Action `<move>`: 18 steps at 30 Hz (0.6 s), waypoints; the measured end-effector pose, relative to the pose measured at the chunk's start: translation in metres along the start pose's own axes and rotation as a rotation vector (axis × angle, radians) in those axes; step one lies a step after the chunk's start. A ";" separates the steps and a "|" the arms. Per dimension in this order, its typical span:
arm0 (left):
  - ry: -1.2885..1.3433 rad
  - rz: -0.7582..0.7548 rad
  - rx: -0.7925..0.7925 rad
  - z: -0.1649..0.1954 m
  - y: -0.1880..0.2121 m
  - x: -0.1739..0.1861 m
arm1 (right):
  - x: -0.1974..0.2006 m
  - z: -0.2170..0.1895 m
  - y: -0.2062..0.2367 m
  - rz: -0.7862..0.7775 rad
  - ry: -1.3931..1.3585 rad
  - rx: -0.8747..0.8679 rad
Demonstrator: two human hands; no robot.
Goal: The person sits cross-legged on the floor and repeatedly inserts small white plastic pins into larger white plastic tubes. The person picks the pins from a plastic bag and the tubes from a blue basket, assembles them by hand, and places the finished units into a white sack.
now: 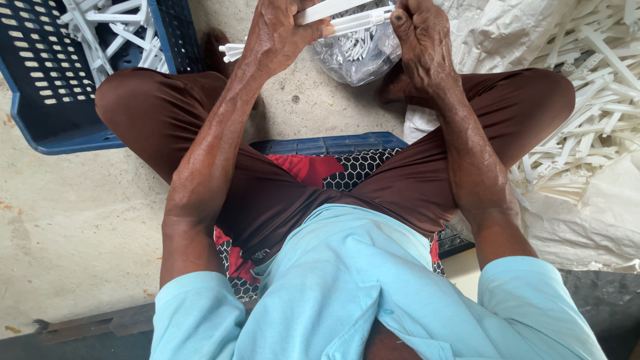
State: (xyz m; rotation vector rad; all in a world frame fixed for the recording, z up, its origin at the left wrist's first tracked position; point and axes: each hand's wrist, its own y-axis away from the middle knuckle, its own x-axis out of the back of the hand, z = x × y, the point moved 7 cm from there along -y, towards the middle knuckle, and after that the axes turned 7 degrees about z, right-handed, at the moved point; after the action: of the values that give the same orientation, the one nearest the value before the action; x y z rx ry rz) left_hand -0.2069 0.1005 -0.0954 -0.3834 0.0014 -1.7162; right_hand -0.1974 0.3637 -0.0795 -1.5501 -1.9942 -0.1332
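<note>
Head view, looking down: at the top centre of the frame the left hand [283,30] and right hand [420,37] are both closed around long white plastic strips [347,23], whose long axis runs across the frame from one hand to the other. Just beyond them sits a clear bag [360,53] of small white pieces. A blue crate [47,87] at the upper left holds more white plastic parts, and a heap of similar strips [587,120] lies on white sacking at the right
</note>
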 end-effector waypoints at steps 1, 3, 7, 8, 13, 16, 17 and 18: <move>0.023 -0.001 0.003 0.000 0.001 -0.001 | -0.001 0.002 0.000 0.027 0.018 -0.014; -0.007 -0.012 0.025 -0.002 0.003 -0.005 | -0.006 0.011 -0.005 0.082 0.052 -0.038; -0.024 0.033 -0.136 0.008 0.001 -0.005 | -0.016 0.028 -0.013 0.117 -0.077 -0.137; -0.049 0.027 -0.127 0.007 0.000 -0.005 | -0.014 0.028 -0.013 0.131 -0.040 -0.141; -0.084 0.019 -0.098 0.007 -0.001 0.000 | -0.001 -0.013 -0.003 0.075 0.126 0.239; -0.079 0.007 -0.077 0.009 0.001 -0.002 | -0.001 -0.005 -0.004 0.079 0.121 0.159; -0.081 0.017 -0.087 0.011 0.002 -0.003 | -0.004 0.004 -0.006 0.093 0.115 0.089; -0.083 0.025 -0.097 0.013 0.004 -0.005 | -0.007 0.014 -0.007 0.107 0.109 0.020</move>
State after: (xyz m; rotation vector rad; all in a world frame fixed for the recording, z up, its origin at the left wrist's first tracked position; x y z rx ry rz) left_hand -0.1991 0.1069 -0.0848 -0.5243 0.0290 -1.6780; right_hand -0.2088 0.3614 -0.0929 -1.5987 -1.8195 -0.1511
